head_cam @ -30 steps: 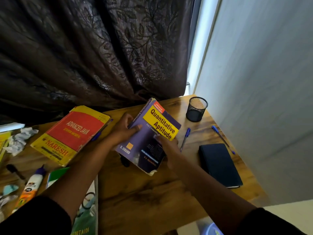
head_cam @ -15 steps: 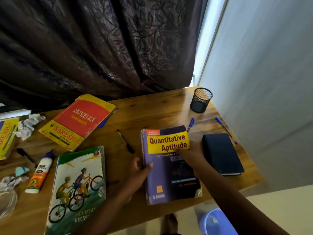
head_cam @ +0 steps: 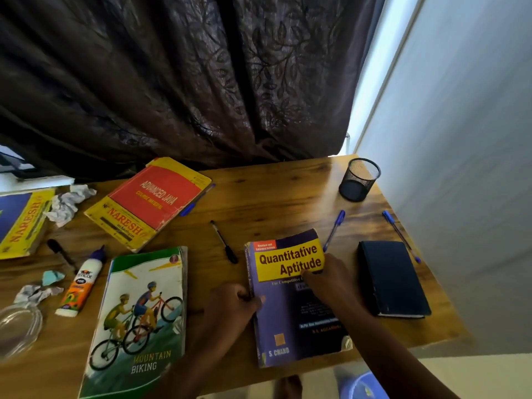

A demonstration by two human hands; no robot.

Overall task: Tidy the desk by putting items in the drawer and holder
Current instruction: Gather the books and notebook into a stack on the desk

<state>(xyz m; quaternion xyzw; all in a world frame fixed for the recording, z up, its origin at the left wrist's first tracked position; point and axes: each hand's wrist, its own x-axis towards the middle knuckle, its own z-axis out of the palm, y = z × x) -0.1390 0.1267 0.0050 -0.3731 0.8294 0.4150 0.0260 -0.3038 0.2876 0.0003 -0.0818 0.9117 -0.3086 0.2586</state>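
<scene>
At the far left of the desk (head_cam: 259,197) a clear dish (head_cam: 17,329) sits at the near edge, with crumpled paper (head_cam: 37,292) just beyond it and a blue scrap (head_cam: 51,277) beside that. A yellow book (head_cam: 21,223) lies further back, against another paper ball (head_cam: 67,201). A black marker (head_cam: 62,254) lies near a glue bottle (head_cam: 82,283), whose purple tip points away from the person. The red Java book (head_cam: 149,201) lies tilted at the back, with a blue pen (head_cam: 197,200) poking out from under its right edge. In front of it is the biking book (head_cam: 138,321), flat and face up. A black pen (head_cam: 224,241) lies between these and the purple book (head_cam: 290,312), which is flat near the front edge. The left hand (head_cam: 230,309) curls around its spine, fingers tucked at the edge and the thumb on the cover. The right hand (head_cam: 328,280) presses flat on the cover, fingertips on the yellow title panel. Just beyond that hand lies a second blue pen (head_cam: 334,230). The mesh holder (head_cam: 359,180) stands upright at the back right corner. A dark notebook (head_cam: 391,279) lies closed to the right of the purple book, apart from it, and a third blue pen (head_cam: 400,236) lies along the desk's right edge.
</scene>
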